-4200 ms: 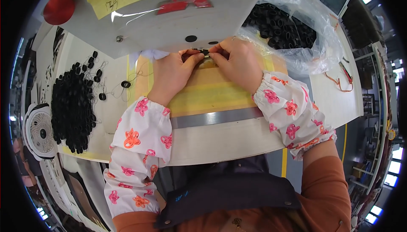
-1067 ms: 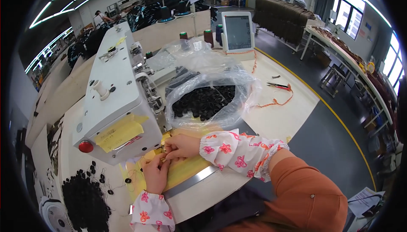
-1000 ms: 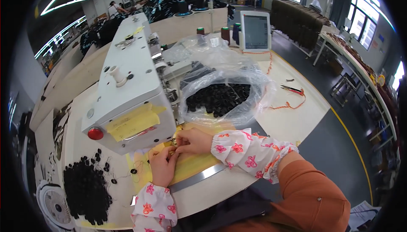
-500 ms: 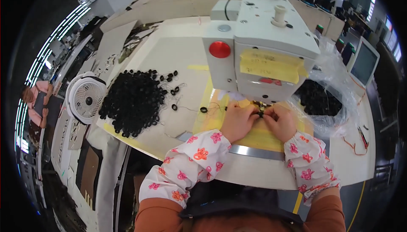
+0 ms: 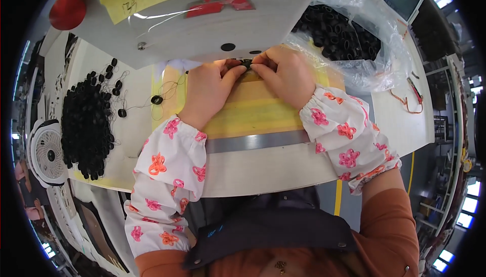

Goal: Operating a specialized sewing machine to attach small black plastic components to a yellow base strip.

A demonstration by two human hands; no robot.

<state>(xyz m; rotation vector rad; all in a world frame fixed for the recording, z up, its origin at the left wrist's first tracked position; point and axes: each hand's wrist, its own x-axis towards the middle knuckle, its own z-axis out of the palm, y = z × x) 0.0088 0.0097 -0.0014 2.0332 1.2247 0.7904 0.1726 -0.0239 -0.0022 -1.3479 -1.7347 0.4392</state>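
Observation:
Both my hands meet under the head of a white sewing machine (image 5: 177, 36), fingers pinched from either side. Between the fingertips is a small black loop (image 5: 246, 63), partly hidden by them and the machine. My left hand (image 5: 209, 89) grips it from the left, closed, with thumb and forefinger together. From the right, my right hand (image 5: 289, 77) pinches it as well. Yellow tape strips (image 5: 253, 110) cover the surface beneath my hands. To the left of my left hand lies another black loop (image 5: 157, 100), trailing thin dark thread.
A heap of black loops (image 5: 87, 125) lies on the left of the table, beside a white fan (image 5: 49, 153). On the right is a clear plastic bag (image 5: 374, 69) of black loops. Red-handled snips (image 5: 416, 91) lie near the right edge. Another person (image 5: 23, 172) is far left.
The view has come closer and tilted down, so the machine head looks larger. My hands stay together under it, still pinching the black loop.

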